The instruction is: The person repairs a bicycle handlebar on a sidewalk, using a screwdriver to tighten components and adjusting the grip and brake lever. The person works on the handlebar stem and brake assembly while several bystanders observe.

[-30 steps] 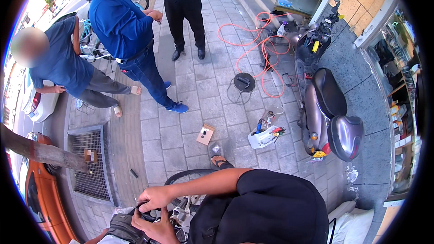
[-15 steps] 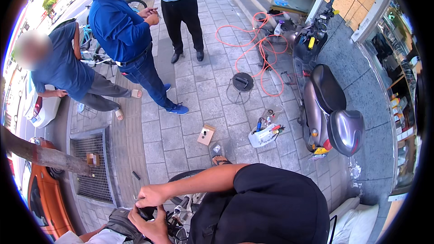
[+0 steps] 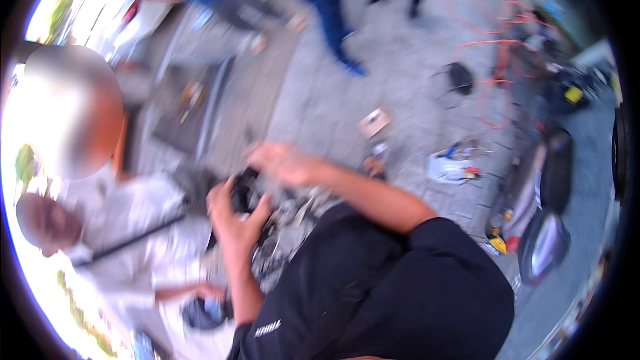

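My left hand (image 3: 235, 217) is curled around a black rounded part (image 3: 245, 187), its thumb on the near side. My right hand (image 3: 280, 161) is just beyond that part, with the forearm reaching across from the right. Motion smears its fingers, so whether they grip anything is unclear. Under and beside my forearms lies a blurred tangle of grey metal parts and dark cables (image 3: 287, 220), partly hidden by my black clothing.
A person in a light shirt (image 3: 140, 227) with a strap is close on the left. Other people stand beyond. On the paving are a small cardboard box (image 3: 375, 123), a white tool container (image 3: 453, 168), a black stool (image 3: 460, 78) and an orange hose (image 3: 500, 43). A scooter (image 3: 527, 190) stands right.
The view has swung left, bringing the person in the light shirt into sight. My right hand's fingers, earlier pinched at the black part's top, now look more stretched and blurred.
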`<state>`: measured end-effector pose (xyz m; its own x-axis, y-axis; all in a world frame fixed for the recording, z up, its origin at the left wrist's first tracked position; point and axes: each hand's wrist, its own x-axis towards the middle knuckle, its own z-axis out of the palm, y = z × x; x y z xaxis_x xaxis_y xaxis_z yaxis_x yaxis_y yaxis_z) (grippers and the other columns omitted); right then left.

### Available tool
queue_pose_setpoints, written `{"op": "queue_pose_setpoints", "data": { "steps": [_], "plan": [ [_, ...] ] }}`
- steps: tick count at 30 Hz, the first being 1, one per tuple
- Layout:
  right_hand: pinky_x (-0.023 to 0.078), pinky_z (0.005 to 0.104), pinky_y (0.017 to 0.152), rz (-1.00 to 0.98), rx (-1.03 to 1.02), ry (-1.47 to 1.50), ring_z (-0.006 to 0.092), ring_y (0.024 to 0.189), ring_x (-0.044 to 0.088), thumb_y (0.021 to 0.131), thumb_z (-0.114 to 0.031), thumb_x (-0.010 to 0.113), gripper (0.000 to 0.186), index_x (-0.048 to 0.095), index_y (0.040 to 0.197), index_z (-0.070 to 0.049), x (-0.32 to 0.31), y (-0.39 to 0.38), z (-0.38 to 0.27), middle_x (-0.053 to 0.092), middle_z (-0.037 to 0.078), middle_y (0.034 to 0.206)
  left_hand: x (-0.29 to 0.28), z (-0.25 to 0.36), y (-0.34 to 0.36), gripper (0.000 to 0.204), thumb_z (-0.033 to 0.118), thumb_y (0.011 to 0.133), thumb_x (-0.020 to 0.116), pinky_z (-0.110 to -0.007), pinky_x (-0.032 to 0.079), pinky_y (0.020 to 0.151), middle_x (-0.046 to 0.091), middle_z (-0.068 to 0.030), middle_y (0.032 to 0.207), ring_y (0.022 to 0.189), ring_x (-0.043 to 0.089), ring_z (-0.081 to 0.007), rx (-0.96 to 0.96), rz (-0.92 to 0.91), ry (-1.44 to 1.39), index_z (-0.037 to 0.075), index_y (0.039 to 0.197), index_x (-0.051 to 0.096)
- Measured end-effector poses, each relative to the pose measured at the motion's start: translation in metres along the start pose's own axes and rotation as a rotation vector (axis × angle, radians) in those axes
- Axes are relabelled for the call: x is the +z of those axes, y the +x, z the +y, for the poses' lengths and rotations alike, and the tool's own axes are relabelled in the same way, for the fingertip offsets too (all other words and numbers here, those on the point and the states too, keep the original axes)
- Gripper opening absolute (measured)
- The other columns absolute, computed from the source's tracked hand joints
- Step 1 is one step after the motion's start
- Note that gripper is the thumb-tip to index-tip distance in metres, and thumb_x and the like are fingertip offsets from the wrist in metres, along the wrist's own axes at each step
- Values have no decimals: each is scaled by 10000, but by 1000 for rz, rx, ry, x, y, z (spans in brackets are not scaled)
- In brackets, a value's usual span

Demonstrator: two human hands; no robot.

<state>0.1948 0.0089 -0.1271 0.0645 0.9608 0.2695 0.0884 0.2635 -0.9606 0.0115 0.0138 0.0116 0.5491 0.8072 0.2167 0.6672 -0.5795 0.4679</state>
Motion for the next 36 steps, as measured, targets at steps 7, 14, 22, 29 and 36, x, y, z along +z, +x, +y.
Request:
{"op": "queue_pose_setpoints", "data": {
  "steps": [7, 14, 22, 29, 36],
  "plan": [
    [552, 257, 816, 134, 303, 409, 63, 900, 662, 1055, -209, 699, 316, 753, 1270, 17, -19, -14, -26, 780, 47, 1022, -1, 36, 0, 718, 237, 767, 930, -403, 509, 1043, 627, -190, 1317, 1198, 642, -315, -181, -28, 43, -43, 1372, 663],
    [459, 242, 469, 12, 715, 823, 47, 602, 602, 1041, -231, 718, 236, 786, 1139, -28, -7, -11, -32, 655, -21, 750, 5, 43, -9, 684, 157, 775, 913, -389, 512, 1042, 621, -197, 1342, 1208, 638, -295, -239, -25, 42, -50, 1374, 656],
    [451, 229, 540, 103, 480, 842, 26, 609, 555, 1052, -186, 708, 255, 768, 1197, 15, 21, -29, -16, 701, -21, 809, 4, 47, -16, 673, 142, 783, 915, -382, 481, 1095, 624, -177, 1363, 1248, 625, -288, -270, -27, 34, -45, 1376, 657],
    [422, 240, 492, 4, 625, 870, 38, 570, 550, 1042, -199, 722, 262, 775, 1175, 20, 8, -38, -37, 690, -9, 772, 4, 47, -22, 672, 135, 784, 913, -377, 491, 1084, 621, -170, 1361, 1242, 626, -282, -259, -12, 16, -47, 1379, 657],
    [423, 250, 488, -22, 587, 793, 51, 558, 558, 1046, -223, 715, 275, 788, 1157, 19, 7, -38, -39, 674, -2, 738, 4, 50, -25, 660, 130, 800, 890, -382, 468, 1105, 627, -165, 1363, 1258, 615, -274, -256, -7, 2, -45, 1392, 656]
  ]
}}
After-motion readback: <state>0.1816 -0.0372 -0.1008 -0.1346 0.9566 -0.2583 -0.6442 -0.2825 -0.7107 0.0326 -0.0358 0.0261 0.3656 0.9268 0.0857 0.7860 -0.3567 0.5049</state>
